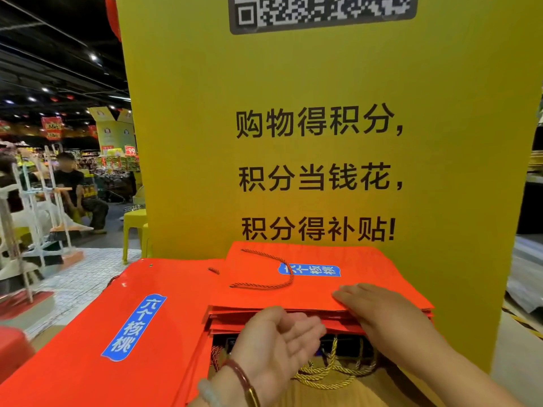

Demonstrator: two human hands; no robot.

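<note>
A stack of flat red paper gift bags (311, 286) with blue labels and red cord handles lies in front of me. My right hand (373, 306) rests flat on the front right corner of the top bag, fingers straight. My left hand (282, 339) hovers palm up at the stack's front edge, fingers relaxed and holding nothing, with bracelets on the wrist. Another pile of the same red bags (117, 333) lies to the left, turned lengthwise.
A tall yellow sign board (323, 142) with black writing stands right behind the stack. Under the stack are darker bags with gold cord handles (329, 374). At left are a yellow plastic stool (135, 230), broom racks (38, 218) and a seated person (79, 192).
</note>
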